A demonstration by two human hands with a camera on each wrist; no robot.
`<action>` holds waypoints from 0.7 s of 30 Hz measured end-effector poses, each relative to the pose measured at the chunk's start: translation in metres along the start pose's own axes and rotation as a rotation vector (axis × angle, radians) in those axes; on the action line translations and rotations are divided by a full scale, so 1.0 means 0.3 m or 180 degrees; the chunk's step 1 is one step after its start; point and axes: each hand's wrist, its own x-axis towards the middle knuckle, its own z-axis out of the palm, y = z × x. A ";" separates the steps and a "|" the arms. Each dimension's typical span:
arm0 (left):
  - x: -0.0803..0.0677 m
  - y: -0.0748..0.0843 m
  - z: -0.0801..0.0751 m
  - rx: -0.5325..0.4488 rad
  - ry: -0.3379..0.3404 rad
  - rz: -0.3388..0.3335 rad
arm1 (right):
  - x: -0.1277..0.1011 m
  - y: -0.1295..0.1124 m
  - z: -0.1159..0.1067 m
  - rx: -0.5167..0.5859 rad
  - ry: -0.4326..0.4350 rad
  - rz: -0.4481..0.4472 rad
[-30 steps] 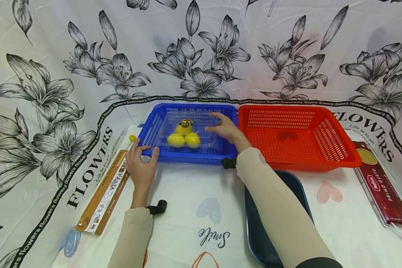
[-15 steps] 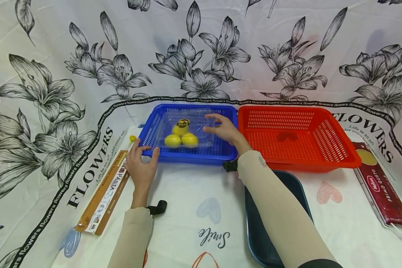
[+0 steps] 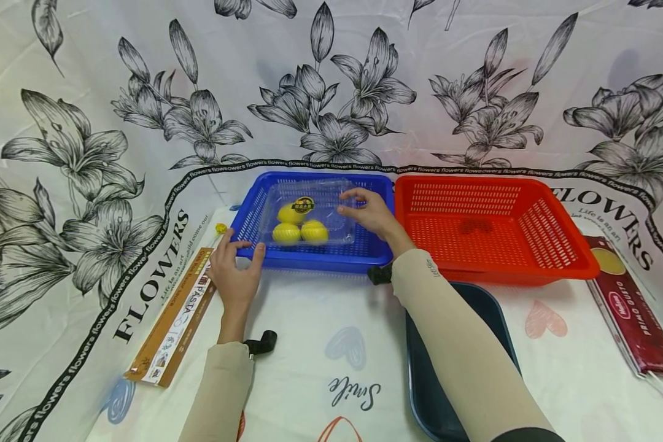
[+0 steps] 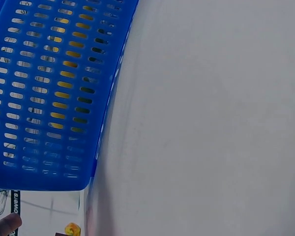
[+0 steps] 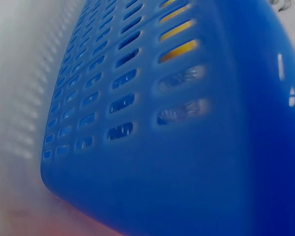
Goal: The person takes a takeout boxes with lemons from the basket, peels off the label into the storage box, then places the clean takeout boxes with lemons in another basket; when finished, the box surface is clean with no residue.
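A blue slotted basket (image 3: 315,259) stands on the cloth at centre. In it is a clear plastic box (image 3: 331,230) with three yellow lemons (image 3: 300,226) and a round label. My right hand (image 3: 369,213) reaches into the basket and grips the box's right edge with curled fingers. My left hand (image 3: 235,270) holds the basket's front left corner, with the thumb on the front wall. In the left wrist view the basket wall (image 4: 49,88) fills the left side and a thumb tip (image 4: 5,225) shows at the bottom. The right wrist view shows only the basket wall (image 5: 162,123), very close.
An empty red basket (image 3: 464,196) sits against the blue one's right side. A dark blue tray (image 3: 420,380) lies under my right forearm. A brown pasta box (image 3: 171,322) lies at the left and a red pasta packet (image 3: 635,313) at the right. A floral cloth rises behind.
The clear box has shifted slightly left and back inside the blue basket under my right hand. My left hand stays on the basket's corner.
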 end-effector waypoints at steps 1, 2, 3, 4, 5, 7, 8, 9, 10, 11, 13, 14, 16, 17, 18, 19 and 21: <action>0.000 0.000 0.000 -0.0007 0.0000 0.0000 | -0.001 0.000 -0.001 0.0019 0.0001 -0.0008; -0.001 0.001 0.001 -0.0009 -0.0004 0.0000 | -0.001 0.001 -0.002 0.0030 -0.0003 -0.0009; -0.001 0.002 0.001 -0.0008 -0.0007 -0.0002 | -0.002 0.001 -0.003 0.0039 -0.0016 -0.0017; -0.001 0.002 0.001 -0.0003 -0.0008 -0.0004 | -0.003 0.000 -0.004 0.0046 -0.0032 -0.0027; -0.001 0.002 0.001 -0.0004 -0.0011 -0.0010 | -0.003 -0.001 -0.006 0.0047 -0.0049 -0.0029; 0.000 0.003 0.002 0.0003 -0.0017 -0.0014 | -0.004 -0.003 -0.009 0.0033 -0.0096 -0.0016; 0.000 0.003 0.002 0.0014 -0.0020 -0.0016 | -0.004 -0.003 -0.011 0.0027 -0.0131 -0.0003; 0.001 0.002 0.003 0.0015 -0.0017 -0.0017 | -0.004 -0.003 -0.012 0.0021 -0.0164 0.0011; 0.001 0.002 0.003 0.0013 -0.0017 -0.0017 | -0.002 -0.003 -0.013 0.0018 -0.0194 0.0028; 0.002 0.002 0.003 0.0008 -0.0017 -0.0018 | -0.001 -0.002 -0.014 0.0010 -0.0217 0.0046; 0.003 0.000 0.003 0.0009 -0.0008 -0.0013 | 0.001 -0.002 -0.014 -0.0003 -0.0253 0.0063; 0.003 -0.001 0.004 0.0008 -0.0005 -0.0012 | 0.001 -0.002 -0.014 -0.0010 -0.0261 0.0066; 0.003 -0.001 0.004 0.0001 -0.0005 -0.0009 | 0.002 -0.003 -0.013 -0.0024 -0.0255 0.0068; 0.003 -0.002 0.004 0.0000 -0.0003 -0.0006 | 0.002 -0.003 -0.012 -0.0029 -0.0246 0.0067; 0.004 -0.002 0.005 -0.0001 -0.0003 -0.0002 | 0.001 -0.004 -0.011 -0.0029 -0.0242 0.0062; 0.003 -0.001 0.004 -0.0007 -0.0006 -0.0001 | 0.001 -0.003 -0.010 -0.0042 -0.0236 0.0047; 0.004 0.000 0.006 -0.0013 -0.0007 -0.0006 | 0.002 0.000 -0.010 -0.0068 -0.0221 0.0040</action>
